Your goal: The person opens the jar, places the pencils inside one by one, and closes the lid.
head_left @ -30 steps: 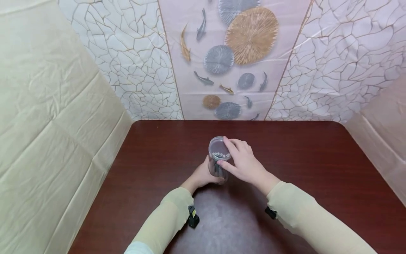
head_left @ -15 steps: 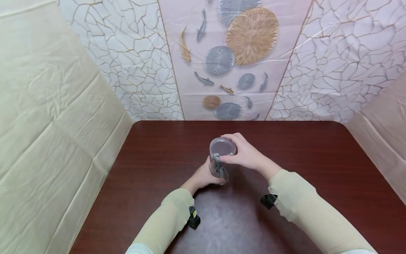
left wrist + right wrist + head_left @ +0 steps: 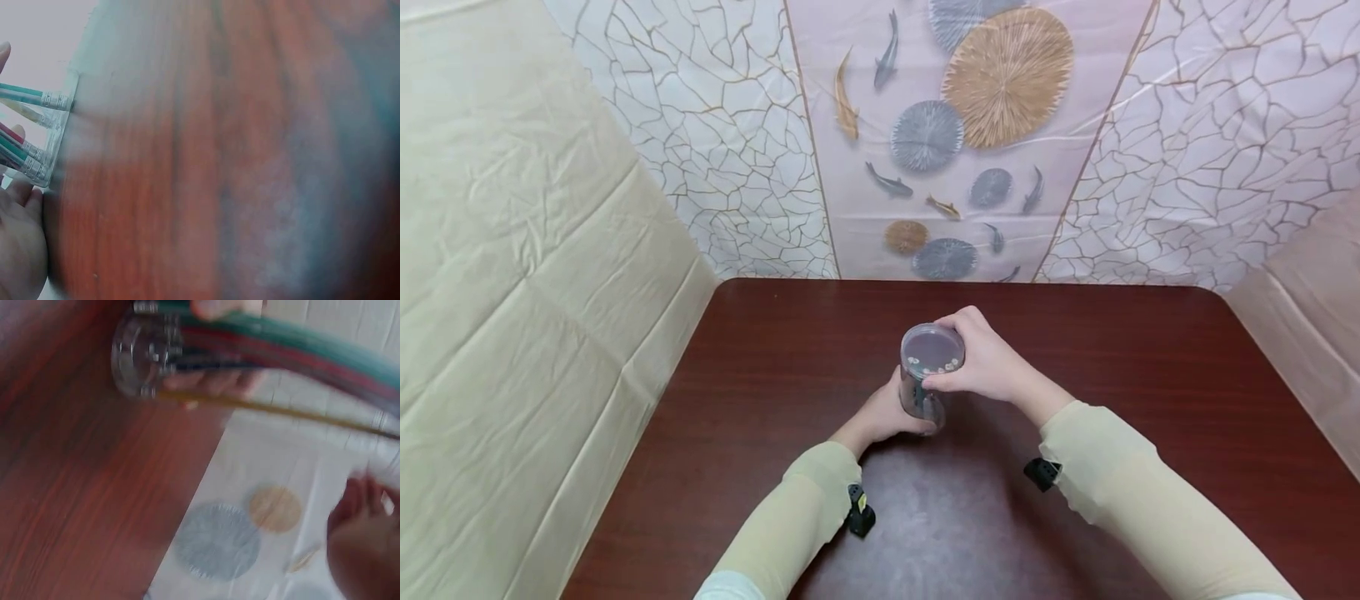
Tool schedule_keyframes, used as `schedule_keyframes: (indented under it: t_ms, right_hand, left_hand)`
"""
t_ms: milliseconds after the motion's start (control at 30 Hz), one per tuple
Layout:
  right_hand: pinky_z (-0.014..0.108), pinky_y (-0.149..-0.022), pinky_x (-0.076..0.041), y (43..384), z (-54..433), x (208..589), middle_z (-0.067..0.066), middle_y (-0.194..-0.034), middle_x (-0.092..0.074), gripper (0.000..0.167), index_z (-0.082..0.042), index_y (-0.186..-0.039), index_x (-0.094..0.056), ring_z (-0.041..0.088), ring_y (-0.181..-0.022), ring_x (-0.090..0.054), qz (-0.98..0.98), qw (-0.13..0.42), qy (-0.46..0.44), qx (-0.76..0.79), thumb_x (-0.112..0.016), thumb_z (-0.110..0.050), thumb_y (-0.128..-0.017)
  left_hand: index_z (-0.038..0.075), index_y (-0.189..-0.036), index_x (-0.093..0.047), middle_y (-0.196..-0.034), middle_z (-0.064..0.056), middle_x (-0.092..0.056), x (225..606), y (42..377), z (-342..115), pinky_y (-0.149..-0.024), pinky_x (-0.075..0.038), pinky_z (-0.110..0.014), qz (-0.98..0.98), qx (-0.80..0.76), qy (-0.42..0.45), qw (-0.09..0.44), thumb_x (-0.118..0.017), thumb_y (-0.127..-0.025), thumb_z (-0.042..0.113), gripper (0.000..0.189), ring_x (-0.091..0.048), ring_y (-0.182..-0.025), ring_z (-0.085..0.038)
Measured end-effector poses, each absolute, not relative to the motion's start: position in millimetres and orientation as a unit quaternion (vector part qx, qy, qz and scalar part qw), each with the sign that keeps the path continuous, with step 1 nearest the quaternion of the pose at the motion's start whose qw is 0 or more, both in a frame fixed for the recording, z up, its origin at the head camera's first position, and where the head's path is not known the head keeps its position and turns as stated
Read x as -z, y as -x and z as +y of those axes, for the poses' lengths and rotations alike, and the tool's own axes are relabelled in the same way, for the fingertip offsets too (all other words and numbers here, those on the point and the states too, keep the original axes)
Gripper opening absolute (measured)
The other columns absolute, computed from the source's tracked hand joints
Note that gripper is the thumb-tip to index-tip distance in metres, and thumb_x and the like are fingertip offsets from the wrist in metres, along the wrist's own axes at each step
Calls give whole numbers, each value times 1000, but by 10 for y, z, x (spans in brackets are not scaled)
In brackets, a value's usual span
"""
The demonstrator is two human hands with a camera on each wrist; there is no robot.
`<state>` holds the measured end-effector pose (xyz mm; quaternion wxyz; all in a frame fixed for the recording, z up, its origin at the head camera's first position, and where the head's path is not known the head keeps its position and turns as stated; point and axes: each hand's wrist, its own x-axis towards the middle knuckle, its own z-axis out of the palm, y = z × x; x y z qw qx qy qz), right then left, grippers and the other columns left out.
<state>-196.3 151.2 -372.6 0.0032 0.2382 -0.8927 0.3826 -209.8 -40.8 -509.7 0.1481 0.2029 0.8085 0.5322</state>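
A tall clear jar with a round clear lid stands roughly upright above the table's middle. Small whitish ends show through the lid. Slim coloured pens or pencils, green, red and yellow among them, fill the jar; their exact kind is unclear. My left hand grips the jar low on its left side, its far fingers hidden behind it. From the right, my right hand holds the lid's rim, thumb in front and fingers behind. Blurred in the right wrist view are the jar's base and my right hand.
A glossy dark red-brown table spreads around both arms. Behind it hangs a patterned sheet with fish and round leaf shapes. A cream cloth wall closes the left side. Small black cameras sit at the wrists.
My right hand has shifted from resting across the lid's top to gripping its rim, thumb in front. My left hand keeps its hold low on the jar. The view has tilted slightly.
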Motion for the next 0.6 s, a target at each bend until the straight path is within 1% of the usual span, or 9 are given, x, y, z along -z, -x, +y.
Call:
schedule_keyframes:
  t_ms: [67, 133, 233, 333, 400, 467, 500, 600]
  right_hand:
    - [37, -82, -39, 1904, 1496, 3717, 8, -110, -42, 74, -5, -112, -49, 22, -101, -39, -902, 14, -219, -373, -86, -42, -60]
    - [36, -79, -37, 1856, 1491, 3678, 8, -107, -42, 71, -5, -107, -48, 23, -99, -38, -907, 14, -209, -366, -85, -43, -61]
    - [35, -77, -37, 1826, 1552, 3620, 8, -101, -46, 57, -4, -103, -50, 22, -94, -41, -910, 14, -218, -354, -81, -37, -69]
    - [34, -71, -40, 1826, 1654, 3576, 6, -90, -50, 34, -7, -93, -54, 19, -85, -46, -910, 25, -213, -355, -74, -30, -78]
    - [34, -70, -41, 1845, 1700, 3563, 6, -88, -51, 28, -7, -91, -55, 18, -82, -48, -909, 39, -204, -362, -70, -29, -83]
    - [37, -73, -42, 1872, 1718, 3564, 8, -93, -52, 27, -6, -97, -57, 21, -85, -49, -902, 45, -198, -381, -67, -28, -86]
    - [39, -76, -42, 1889, 1719, 3571, 10, -99, -52, 30, -4, -104, -58, 23, -89, -49, -898, 44, -203, -388, -67, -27, -86]
    - [44, -88, -40, 1929, 1688, 3598, 13, -121, -47, 53, -3, -129, -50, 26, -103, -49, -888, 24, -230, -397, -70, -26, -84]
  left_hand:
    - [20, -142, -24, -133, 2, -48, 5106, 2093, -391, -96, -38, -35, 811, -529, -206, 144, -87, -62, 27, 102, -49, -114, -11]
    - [20, -141, -25, -131, 2, -49, 5111, 2093, -383, -95, -39, -35, 812, -527, -207, 140, -87, -62, 27, 102, -50, -112, -12]
    - [21, -141, -24, -130, 2, -50, 5116, 2100, -387, -96, -38, -35, 812, -526, -208, 142, -87, -61, 28, 103, -50, -112, -12]
    - [21, -141, -25, -129, 2, -52, 5110, 2102, -389, -96, -38, -35, 811, -528, -209, 142, -88, -60, 29, 103, -50, -112, -12]
    - [21, -140, -26, -128, 1, -52, 5104, 2102, -394, -96, -38, -36, 810, -532, -206, 139, -88, -60, 28, 102, -50, -112, -13]
    - [21, -140, -26, -128, 1, -53, 5102, 2098, -400, -96, -38, -37, 810, -533, -202, 137, -88, -60, 28, 101, -50, -112, -14]
    - [22, -140, -26, -128, 1, -52, 5102, 2095, -402, -96, -38, -38, 809, -534, -201, 139, -88, -60, 28, 101, -50, -113, -14]
    - [23, -141, -24, -129, 1, -52, 5113, 2087, -408, -96, -38, -38, 813, -528, -198, 142, -87, -61, 30, 102, -50, -113, -14]
